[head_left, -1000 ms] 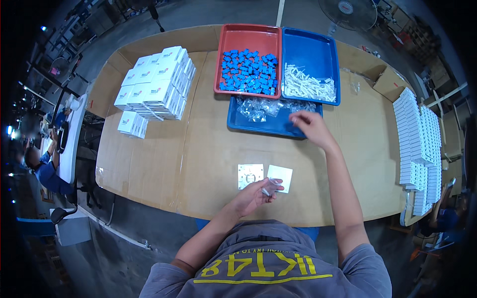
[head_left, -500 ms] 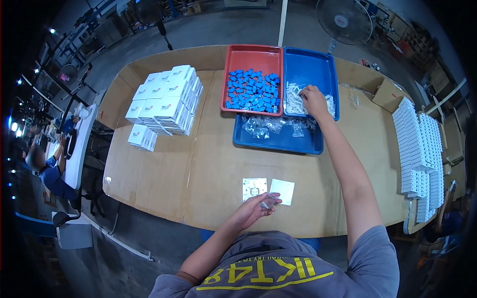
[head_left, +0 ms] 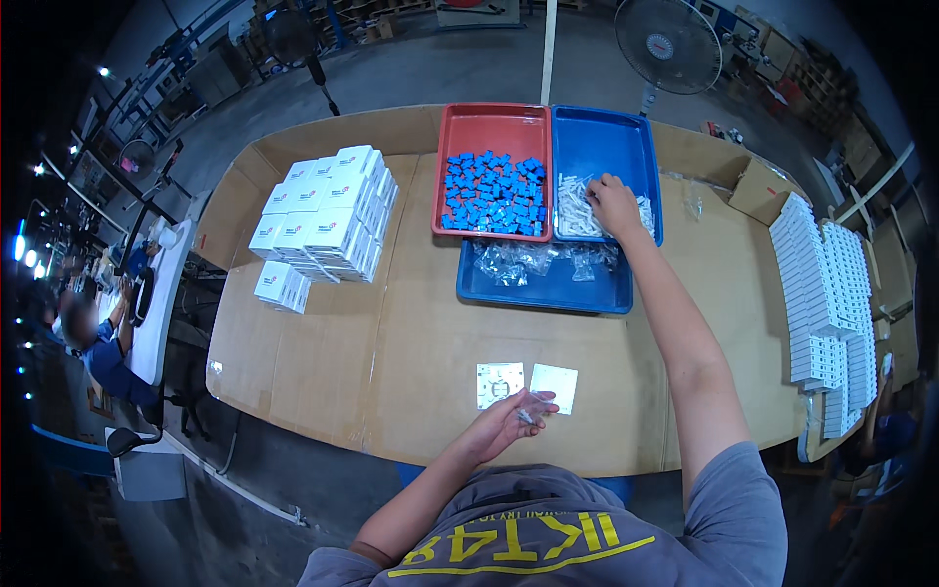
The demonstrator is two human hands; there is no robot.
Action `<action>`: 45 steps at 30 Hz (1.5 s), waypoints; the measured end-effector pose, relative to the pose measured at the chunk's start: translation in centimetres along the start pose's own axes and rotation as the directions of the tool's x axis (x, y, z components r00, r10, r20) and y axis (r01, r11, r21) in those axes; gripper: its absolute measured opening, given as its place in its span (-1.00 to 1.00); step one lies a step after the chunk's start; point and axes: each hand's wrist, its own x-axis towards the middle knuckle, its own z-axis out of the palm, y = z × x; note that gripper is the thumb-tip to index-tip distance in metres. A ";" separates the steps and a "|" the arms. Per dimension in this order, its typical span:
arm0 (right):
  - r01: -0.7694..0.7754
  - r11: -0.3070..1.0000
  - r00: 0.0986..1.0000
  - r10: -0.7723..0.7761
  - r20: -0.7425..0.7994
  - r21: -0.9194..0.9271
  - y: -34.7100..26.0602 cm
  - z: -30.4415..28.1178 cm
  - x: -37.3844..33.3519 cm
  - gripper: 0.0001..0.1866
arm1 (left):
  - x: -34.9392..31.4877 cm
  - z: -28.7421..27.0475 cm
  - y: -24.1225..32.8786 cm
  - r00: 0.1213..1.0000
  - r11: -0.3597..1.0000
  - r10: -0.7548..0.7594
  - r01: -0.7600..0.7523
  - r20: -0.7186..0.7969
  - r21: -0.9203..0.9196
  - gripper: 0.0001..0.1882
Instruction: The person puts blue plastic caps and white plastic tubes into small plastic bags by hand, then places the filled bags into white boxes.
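My right hand (head_left: 613, 203) reaches far forward into the upper blue tray (head_left: 603, 137), fingers down on a heap of small white parts (head_left: 575, 207). My left hand (head_left: 509, 423) stays near the table's front edge, palm up, holding a small clear plastic bag (head_left: 529, 408). Just beyond it lie two white square plates (head_left: 526, 384) side by side on the cardboard. A red tray (head_left: 489, 125) with several blue pieces (head_left: 493, 192) sits left of the blue tray. A lower blue tray (head_left: 548, 292) holds several clear bags (head_left: 533, 258).
A stack of white boxes (head_left: 323, 217) stands at the left of the cardboard-covered table (head_left: 391, 333). Rows of flat white boxes (head_left: 827, 303) line the right edge. A cardboard box (head_left: 761, 186) is at the far right. Another person (head_left: 93, 338) sits at the left. A fan (head_left: 668, 44) stands beyond the table.
My right hand has moved from the lower blue tray of bags up into the upper blue tray with white parts. My left hand stays near the white plates with the bag.
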 end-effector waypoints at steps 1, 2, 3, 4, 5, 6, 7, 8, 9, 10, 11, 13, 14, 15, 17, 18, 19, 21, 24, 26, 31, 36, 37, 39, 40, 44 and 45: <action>0.000 1.000 1.000 0.000 0.001 -0.001 0.1 0.0 -0.5 -0.97 | 0.1 -0.2 -0.2 1.000 1.000 -0.008 0.008 -0.003 -0.006 -0.43; -0.032 0.998 0.999 0.034 -0.038 0.062 0.3 0.0 -1.0 -0.97 | 0.2 -0.4 -0.3 1.000 1.000 -0.016 0.016 -0.006 -0.012 -0.42; -0.060 0.990 0.994 0.070 -0.078 0.124 0.7 0.0 -1.4 -0.97 | 0.2 -0.4 -0.4 1.000 1.000 -0.016 0.016 -0.002 -0.012 -0.42; -0.061 0.991 0.994 0.071 -0.079 0.120 1.3 0.1 -1.6 -0.97 | 0.2 -0.3 -0.4 1.000 1.000 -0.022 0.022 -0.003 -0.006 -0.43; -0.069 0.977 0.981 0.104 -0.164 0.201 1.9 0.1 -1.9 -0.93 | 0.1 -0.2 -0.4 1.000 1.000 -0.029 0.029 -0.003 -0.002 -0.43; -0.066 0.956 0.960 0.139 -0.245 0.285 1.7 -0.3 -1.8 -0.89 | 0.1 -0.3 -0.4 1.000 1.000 -0.028 0.028 -0.001 -0.003 -0.43; -0.066 0.957 0.960 0.138 -0.244 0.282 1.6 -0.7 -1.9 -0.89 | 0.1 -0.3 -0.4 1.000 1.000 -0.030 0.030 -0.006 0.004 -0.43; -0.173 0.921 0.947 0.253 -0.198 0.350 1.5 -1.2 -2.4 -0.89 | 0.2 -0.3 -0.4 0.999 0.999 -0.033 0.033 -0.009 0.010 -0.44; -0.280 0.868 0.920 0.365 -0.145 0.410 1.4 -1.7 -2.8 -0.89 | 0.3 -0.3 -0.4 0.999 0.999 -0.036 0.036 -0.004 0.010 -0.44; -0.283 0.870 0.919 0.367 -0.147 0.404 1.5 -2.0 -3.0 -0.89 | 0.4 -0.2 -0.4 0.999 0.999 -0.034 0.034 -0.014 0.017 -0.45; -0.356 0.576 0.849 0.528 -0.002 0.736 1.5 -2.4 -3.3 -0.90 | 0.6 -0.2 -0.4 0.999 0.999 -0.033 0.033 -0.023 0.025 -0.45; -0.312 -0.117 0.784 0.529 0.325 0.943 1.0 -4.0 -4.2 -0.85 | 0.7 -0.2 -0.4 0.999 0.999 -0.038 0.039 -0.019 0.035 -0.45; -0.315 -0.116 0.783 0.530 0.327 0.942 0.1 -5.0 -4.8 -0.85 | 0.7 -0.3 -0.5 0.999 0.998 -0.039 0.040 -0.025 0.045 -0.46; -0.291 -0.216 0.804 0.473 0.361 0.932 -0.6 -6.1 -5.6 -0.85 | 0.7 -0.2 -0.5 0.999 0.998 -0.046 0.046 -0.017 0.043 -0.46; -0.273 -0.339 0.821 0.405 0.401 0.901 -1.9 -7.9 -7.3 -0.86 | 0.8 0.0 -0.6 0.999 0.999 -0.042 0.042 -0.001 0.031 -0.46; -0.273 -0.337 0.817 0.413 0.402 0.901 -1.9 -8.1 -8.1 -0.86 | 0.9 0.1 -0.5 0.999 0.998 -0.051 0.051 0.002 0.030 -0.46; -0.256 -0.368 0.834 0.383 0.396 0.894 -1.9 -8.2 -8.9 -0.84 | 0.9 0.2 -0.5 0.998 0.998 -0.057 0.056 0.007 0.037 -0.46; -0.260 -0.394 0.838 0.361 0.408 0.882 -2.8 -8.8 -10.2 -0.77 | 0.9 0.2 -0.5 0.998 0.997 -0.066 0.066 0.009 0.040 -0.46; -0.301 -0.382 0.833 0.339 0.436 0.874 -4.0 -8.7 -12.1 -0.72 | 0.9 -0.2 -0.8 0.996 0.995 -0.084 0.085 -0.016 0.045 -0.46; -0.341 -0.333 0.815 0.362 0.453 0.879 -4.8 -8.3 -13.9 -0.72 | 1.2 -0.3 -0.9 0.998 0.999 -0.035 0.036 -0.052 0.016 -0.47; -0.590 0.276 0.752 0.529 0.393 0.758 -9.3 -7.8 -20.4 -0.85 | 1.6 -0.3 -0.1 0.995 0.995 0.070 -0.074 -0.072 -0.064 -0.46; -0.681 0.193 0.690 0.490 0.532 0.706 -14.8 -8.3 -25.5 -0.90 | 1.9 -0.8 0.6 0.994 0.992 0.044 -0.055 -0.099 -0.112 -0.48; -0.672 0.110 0.690 0.451 0.566 0.732 -15.6 -8.5 -25.9 -0.88 | 2.0 -0.8 0.6 0.994 0.993 0.060 -0.069 -0.096 -0.100 -0.50; -0.662 0.058 0.699 0.409 0.587 0.747 -16.5 -9.1 -25.8 -0.88 | 2.2 -0.6 0.8 0.993 0.994 0.065 -0.073 -0.100 -0.076 -0.53; -0.645 0.011 0.716 0.359 0.599 0.764 -16.9 -9.6 -25.3 -0.87 | 2.3 -0.5 0.8 0.993 0.995 0.058 -0.066 -0.101 -0.079 -0.53; -0.643 0.133 0.759 0.240 0.605 0.754 -16.9 -10.7 -23.8 -0.88 | 2.5 0.3 1.0 0.994 0.996 0.030 -0.038 -0.103 -0.078 -0.54; -0.644 0.134 0.759 0.238 0.606 0.754 -16.7 -10.7 -23.6 -0.88 | 2.4 0.4 1.1 0.994 0.996 0.030 -0.038 -0.103 -0.080 -0.54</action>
